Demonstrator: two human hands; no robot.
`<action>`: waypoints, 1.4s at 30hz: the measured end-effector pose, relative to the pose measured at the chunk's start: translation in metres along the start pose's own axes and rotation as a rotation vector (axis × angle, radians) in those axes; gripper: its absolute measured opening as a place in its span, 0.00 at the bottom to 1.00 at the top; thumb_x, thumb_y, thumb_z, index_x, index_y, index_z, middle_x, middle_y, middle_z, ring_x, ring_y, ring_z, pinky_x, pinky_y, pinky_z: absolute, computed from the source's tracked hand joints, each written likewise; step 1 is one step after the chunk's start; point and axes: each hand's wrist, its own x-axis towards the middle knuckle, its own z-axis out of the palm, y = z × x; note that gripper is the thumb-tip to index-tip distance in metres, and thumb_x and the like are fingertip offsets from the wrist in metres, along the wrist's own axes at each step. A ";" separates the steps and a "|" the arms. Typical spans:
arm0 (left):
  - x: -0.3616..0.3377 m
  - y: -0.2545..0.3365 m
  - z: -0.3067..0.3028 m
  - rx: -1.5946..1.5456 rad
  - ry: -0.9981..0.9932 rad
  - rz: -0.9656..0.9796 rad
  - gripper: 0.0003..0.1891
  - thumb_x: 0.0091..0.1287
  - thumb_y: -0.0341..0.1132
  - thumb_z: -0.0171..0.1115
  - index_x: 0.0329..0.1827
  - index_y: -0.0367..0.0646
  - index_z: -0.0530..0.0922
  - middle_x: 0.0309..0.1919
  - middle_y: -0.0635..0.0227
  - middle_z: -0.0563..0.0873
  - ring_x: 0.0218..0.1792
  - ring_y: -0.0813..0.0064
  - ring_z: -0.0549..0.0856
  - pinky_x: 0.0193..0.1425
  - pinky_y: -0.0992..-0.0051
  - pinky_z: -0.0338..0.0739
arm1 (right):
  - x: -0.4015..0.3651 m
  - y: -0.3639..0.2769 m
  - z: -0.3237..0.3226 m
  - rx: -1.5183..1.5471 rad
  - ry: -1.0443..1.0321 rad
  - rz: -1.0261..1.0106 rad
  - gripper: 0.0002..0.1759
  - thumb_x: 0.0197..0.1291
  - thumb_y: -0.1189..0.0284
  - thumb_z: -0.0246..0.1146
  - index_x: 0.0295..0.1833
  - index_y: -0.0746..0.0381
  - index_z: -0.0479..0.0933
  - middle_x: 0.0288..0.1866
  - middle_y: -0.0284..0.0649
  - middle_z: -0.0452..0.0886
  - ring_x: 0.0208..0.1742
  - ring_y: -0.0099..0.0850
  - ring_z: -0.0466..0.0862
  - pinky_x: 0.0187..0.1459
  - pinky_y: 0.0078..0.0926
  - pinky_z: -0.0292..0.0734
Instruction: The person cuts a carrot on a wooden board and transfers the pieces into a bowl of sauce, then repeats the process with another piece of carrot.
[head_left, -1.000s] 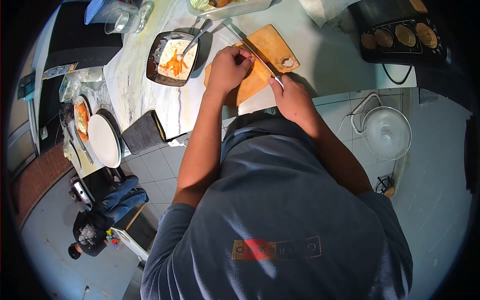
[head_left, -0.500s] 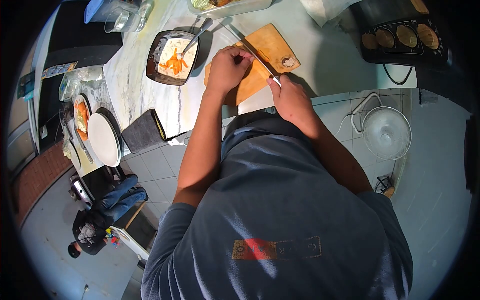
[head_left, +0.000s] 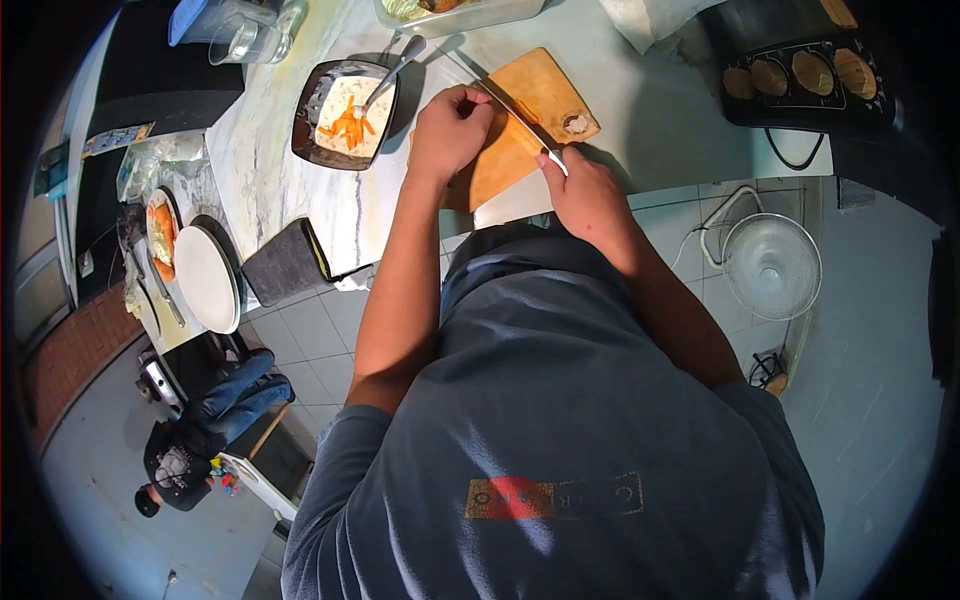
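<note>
A wooden cutting board lies on the counter in front of me. My right hand is closed around the white handle of a knife, whose long blade slants up and left over the board. Orange pieces lie on the board beside the blade. Over the board's left part, my left hand has its fingers curled together; anything between them is hidden. Left of it stands a dark square bowl of creamy food topped with orange strips, with a spoon in it.
A clear food container is at the top. White plates, a dark cloth and a dish with food lie left. A black appliance stands right, above a fan. Another person is at lower left.
My left hand has shifted slightly left and up, away from the knife blade. My right hand and the knife have moved only a little.
</note>
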 end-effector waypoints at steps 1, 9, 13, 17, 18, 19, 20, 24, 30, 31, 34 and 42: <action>0.001 0.003 0.000 0.006 0.013 -0.049 0.15 0.66 0.43 0.64 0.43 0.38 0.85 0.32 0.62 0.88 0.36 0.77 0.84 0.44 0.76 0.77 | 0.000 0.000 0.000 -0.005 0.010 -0.014 0.27 0.74 0.52 0.48 0.46 0.69 0.75 0.41 0.59 0.84 0.49 0.58 0.82 0.52 0.53 0.75; 0.000 0.016 0.001 0.044 -0.004 -0.074 0.23 0.66 0.53 0.66 0.39 0.37 0.85 0.29 0.65 0.87 0.31 0.78 0.81 0.40 0.76 0.76 | 0.002 -0.001 -0.001 0.008 -0.011 -0.001 0.27 0.74 0.52 0.48 0.46 0.69 0.75 0.41 0.59 0.84 0.48 0.59 0.82 0.52 0.52 0.75; 0.003 0.012 0.004 0.012 0.001 -0.070 0.21 0.66 0.51 0.67 0.36 0.36 0.84 0.27 0.67 0.87 0.28 0.81 0.79 0.37 0.77 0.75 | 0.002 0.000 0.002 0.027 0.010 -0.004 0.27 0.74 0.53 0.48 0.45 0.70 0.74 0.40 0.62 0.82 0.47 0.61 0.80 0.50 0.54 0.73; 0.007 0.005 0.005 -0.003 0.002 -0.041 0.19 0.65 0.47 0.68 0.34 0.36 0.84 0.24 0.62 0.86 0.25 0.73 0.81 0.34 0.73 0.75 | 0.003 0.001 0.004 0.020 0.004 -0.019 0.27 0.74 0.54 0.48 0.45 0.70 0.74 0.40 0.62 0.82 0.48 0.62 0.80 0.50 0.54 0.73; 0.007 0.005 0.005 -0.003 0.003 -0.043 0.19 0.65 0.47 0.68 0.34 0.36 0.84 0.24 0.62 0.86 0.25 0.73 0.81 0.34 0.73 0.75 | 0.003 0.000 0.004 0.000 0.000 -0.004 0.26 0.74 0.53 0.48 0.45 0.69 0.74 0.40 0.61 0.83 0.47 0.60 0.81 0.51 0.53 0.74; 0.009 0.006 0.005 0.002 -0.002 -0.042 0.19 0.65 0.47 0.68 0.34 0.36 0.84 0.24 0.62 0.86 0.25 0.73 0.81 0.34 0.72 0.75 | 0.004 0.000 0.004 -0.020 0.000 0.011 0.26 0.74 0.53 0.49 0.45 0.69 0.75 0.40 0.59 0.84 0.47 0.59 0.82 0.51 0.52 0.75; 0.009 0.006 0.005 0.007 -0.008 -0.045 0.19 0.65 0.47 0.69 0.34 0.36 0.84 0.24 0.62 0.86 0.25 0.73 0.81 0.34 0.72 0.75 | 0.004 0.000 0.004 -0.023 -0.002 0.010 0.26 0.74 0.53 0.49 0.45 0.69 0.75 0.40 0.59 0.84 0.47 0.59 0.82 0.51 0.52 0.75; 0.012 0.005 0.005 -0.003 -0.001 -0.025 0.19 0.65 0.48 0.69 0.33 0.36 0.84 0.23 0.62 0.85 0.25 0.72 0.81 0.34 0.72 0.75 | 0.006 0.000 0.003 -0.021 -0.010 0.005 0.26 0.74 0.53 0.49 0.45 0.69 0.75 0.41 0.59 0.84 0.48 0.59 0.82 0.51 0.52 0.75; 0.007 0.004 -0.005 0.023 -0.096 -0.066 0.17 0.65 0.46 0.68 0.35 0.37 0.83 0.26 0.69 0.83 0.27 0.82 0.76 0.34 0.79 0.72 | 0.001 0.007 0.002 -0.041 -0.028 0.015 0.27 0.74 0.53 0.49 0.45 0.70 0.74 0.41 0.62 0.82 0.48 0.60 0.81 0.51 0.53 0.75; 0.007 -0.003 -0.005 -0.055 -0.117 -0.034 0.16 0.61 0.44 0.69 0.35 0.37 0.83 0.26 0.64 0.84 0.28 0.76 0.79 0.36 0.76 0.74 | 0.001 0.010 0.002 -0.042 -0.021 0.005 0.27 0.74 0.53 0.49 0.44 0.71 0.74 0.41 0.63 0.81 0.48 0.62 0.80 0.50 0.53 0.74; 0.001 -0.010 -0.002 -0.035 -0.125 0.109 0.15 0.55 0.39 0.71 0.35 0.36 0.82 0.29 0.58 0.85 0.31 0.68 0.83 0.38 0.72 0.77 | -0.003 0.012 0.002 -0.055 -0.024 0.018 0.26 0.73 0.53 0.51 0.44 0.69 0.75 0.42 0.59 0.83 0.48 0.59 0.82 0.51 0.52 0.76; -0.001 -0.013 0.013 0.177 0.002 0.322 0.15 0.51 0.37 0.75 0.28 0.39 0.76 0.29 0.58 0.81 0.35 0.57 0.81 0.41 0.64 0.76 | -0.029 0.019 -0.021 -0.065 -0.028 0.066 0.26 0.72 0.53 0.53 0.42 0.68 0.76 0.38 0.60 0.83 0.44 0.58 0.83 0.47 0.51 0.77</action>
